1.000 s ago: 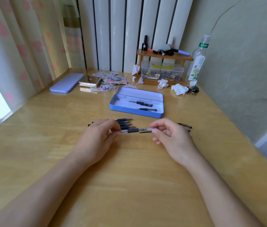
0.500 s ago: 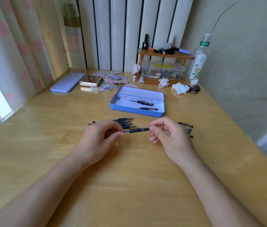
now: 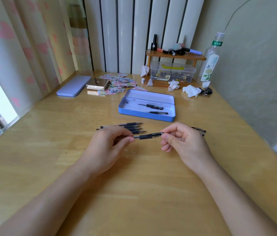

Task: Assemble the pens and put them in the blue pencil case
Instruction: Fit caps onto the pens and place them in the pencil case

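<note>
I am sitting at the wide pale wooden desk (image 3: 134, 193), and it is giving me plenty of bare room in front of my arms; its right edge is running close past my right forearm, so I am judging that side the tighter one. The open blue metal pencil case (image 3: 147, 114) is lying just beyond my hands, with two pens (image 3: 153, 107) already resting inside it. Between the case and my hands, a row of uncapped black-grip pens (image 3: 131, 127) is waiting on the desk, touching side by side.

I am working in the assembly step: my left hand (image 3: 107, 147) is pinching the tip end of a black-grip pen with a clear barrel (image 3: 148, 135), and my right hand (image 3: 183, 142) is closed on its other end. A loose black pen cap (image 3: 199, 129) is lying just behind my right hand.

Next I am expecting to press the parts fully home along the pen's axis, then lift it over the near wall of the case without sweeping the waiting row.
</note>
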